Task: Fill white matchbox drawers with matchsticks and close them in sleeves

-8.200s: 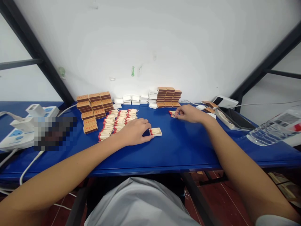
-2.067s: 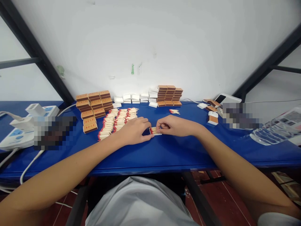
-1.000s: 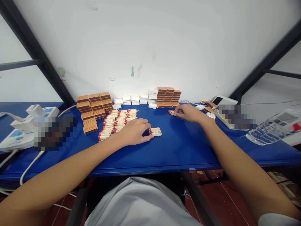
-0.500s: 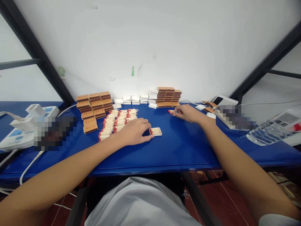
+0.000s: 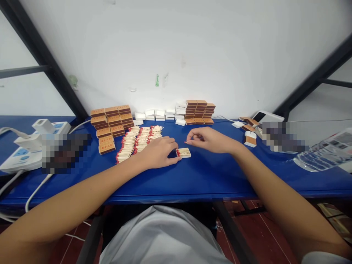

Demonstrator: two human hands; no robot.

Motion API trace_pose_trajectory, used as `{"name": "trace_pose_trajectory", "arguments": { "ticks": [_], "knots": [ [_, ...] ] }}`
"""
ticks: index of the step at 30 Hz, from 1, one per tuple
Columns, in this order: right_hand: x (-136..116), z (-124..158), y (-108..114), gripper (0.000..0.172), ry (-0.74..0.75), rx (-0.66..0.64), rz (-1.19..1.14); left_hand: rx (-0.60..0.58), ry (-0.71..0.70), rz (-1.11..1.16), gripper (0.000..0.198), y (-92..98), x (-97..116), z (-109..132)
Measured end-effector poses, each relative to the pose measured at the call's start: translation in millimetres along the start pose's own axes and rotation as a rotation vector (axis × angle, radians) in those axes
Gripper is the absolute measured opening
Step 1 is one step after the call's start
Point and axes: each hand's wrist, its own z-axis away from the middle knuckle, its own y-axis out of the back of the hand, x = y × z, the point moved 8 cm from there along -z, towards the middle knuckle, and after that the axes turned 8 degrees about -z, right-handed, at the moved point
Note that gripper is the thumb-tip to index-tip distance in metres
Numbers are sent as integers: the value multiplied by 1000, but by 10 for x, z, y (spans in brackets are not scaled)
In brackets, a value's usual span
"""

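A small white matchbox tray [image 5: 187, 155] with red-tipped matches in it lies on the blue table [image 5: 198, 179]. My left hand [image 5: 162, 152] holds the tray's left end between thumb and fingers. Just behind and to the right of the tray is my right hand [image 5: 205, 140], its thumb and forefinger pinched on a match [image 5: 186, 142] whose red tip shows; the rest of it is hidden. Rows of loose matches [image 5: 140, 137] are spread to the left, partly behind my left hand.
Stacked brown matchboxes [image 5: 111, 119] stand at the left back, more brown boxes [image 5: 199, 112] at the centre back beside white trays [image 5: 155, 114]. A power strip [image 5: 27, 156] lies at the left. At the right are loose boxes [image 5: 250, 139] and a plastic bottle [image 5: 321, 154].
My right hand has moved left, from the back of the table to near the tray, with a match in its fingertips. My left hand stays at the tray. The view has shifted slightly.
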Motion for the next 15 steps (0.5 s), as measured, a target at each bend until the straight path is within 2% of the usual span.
{"name": "trace_pose_trajectory", "arguments": {
  "ticks": [3, 6, 15],
  "knots": [
    [-143, -7, -214, 27, 25, -80, -9, 4, -2, -14, 28, 8, 1, -8],
    [-188, -1, -307, 21, 29, -104, 24, -6, -10, -32, 29, 15, 13, -14],
    [-176, -18, -289, 17, 46, -48, 160, -1, -3, -22, 27, 28, 9, -8]
  ]
}}
